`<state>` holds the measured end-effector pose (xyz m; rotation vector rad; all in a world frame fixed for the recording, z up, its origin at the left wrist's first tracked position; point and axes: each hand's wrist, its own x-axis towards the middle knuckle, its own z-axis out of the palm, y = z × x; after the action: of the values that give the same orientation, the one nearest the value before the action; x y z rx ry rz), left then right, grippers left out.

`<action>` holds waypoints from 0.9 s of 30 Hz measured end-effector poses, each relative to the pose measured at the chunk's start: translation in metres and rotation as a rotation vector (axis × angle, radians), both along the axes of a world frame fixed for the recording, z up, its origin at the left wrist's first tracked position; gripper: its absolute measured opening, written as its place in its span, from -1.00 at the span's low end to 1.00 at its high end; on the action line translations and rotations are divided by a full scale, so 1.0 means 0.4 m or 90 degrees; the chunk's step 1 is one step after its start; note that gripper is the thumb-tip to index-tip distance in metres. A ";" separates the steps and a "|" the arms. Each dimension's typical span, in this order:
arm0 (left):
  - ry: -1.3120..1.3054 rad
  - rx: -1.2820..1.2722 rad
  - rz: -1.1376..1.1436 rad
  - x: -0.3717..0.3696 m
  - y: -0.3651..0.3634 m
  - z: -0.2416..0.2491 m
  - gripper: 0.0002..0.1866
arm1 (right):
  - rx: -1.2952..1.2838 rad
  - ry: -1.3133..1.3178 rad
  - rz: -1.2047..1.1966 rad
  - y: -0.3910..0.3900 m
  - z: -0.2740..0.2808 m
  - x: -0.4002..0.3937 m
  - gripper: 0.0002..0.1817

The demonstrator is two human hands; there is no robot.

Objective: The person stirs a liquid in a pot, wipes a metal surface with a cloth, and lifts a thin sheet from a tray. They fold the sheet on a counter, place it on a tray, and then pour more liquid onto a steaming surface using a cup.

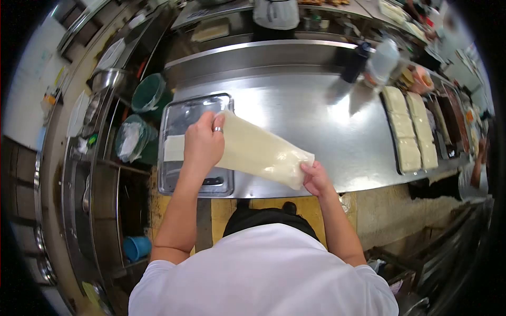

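A long, pale, smooth sheet [258,150] is stretched between my two hands above the steel table [337,131]. Its left end is gripped by my left hand [204,142], which wears a ring and is over a metal tray [168,124]. My right hand [315,178] pinches the lower right corner of the sheet near the table's front edge. Beneath my left hand, a pale flat piece [174,148] lies in the tray. A dark-handled tool [213,180] is at the tray's lower edge.
At the right, a dark tray holds several pale blocks [403,131]. A dark bottle [357,62] and a translucent jug [383,60] are at the back right. Green bins [149,93] flank the table's left. Other people [276,13] are beyond the table and at the right.
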<state>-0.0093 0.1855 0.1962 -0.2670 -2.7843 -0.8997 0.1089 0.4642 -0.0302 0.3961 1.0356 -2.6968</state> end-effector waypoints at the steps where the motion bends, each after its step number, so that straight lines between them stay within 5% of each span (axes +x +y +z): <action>1: -0.012 -0.009 0.029 -0.023 -0.073 -0.060 -0.74 | 0.039 -0.007 0.016 -0.041 0.005 -0.024 -0.64; 11: -0.180 0.040 0.214 -0.181 -0.670 -0.531 -0.71 | 0.365 -0.064 0.104 -0.526 -0.024 -0.337 -0.76; 27: -0.209 0.131 0.216 -0.419 -0.868 -0.620 -0.69 | 0.415 -0.113 0.030 -0.730 -0.070 -0.567 -0.76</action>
<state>-0.1770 -0.1617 -0.0519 0.4092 -2.8564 -1.2157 -0.1181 0.1722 -0.0583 0.6896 1.8177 -2.1667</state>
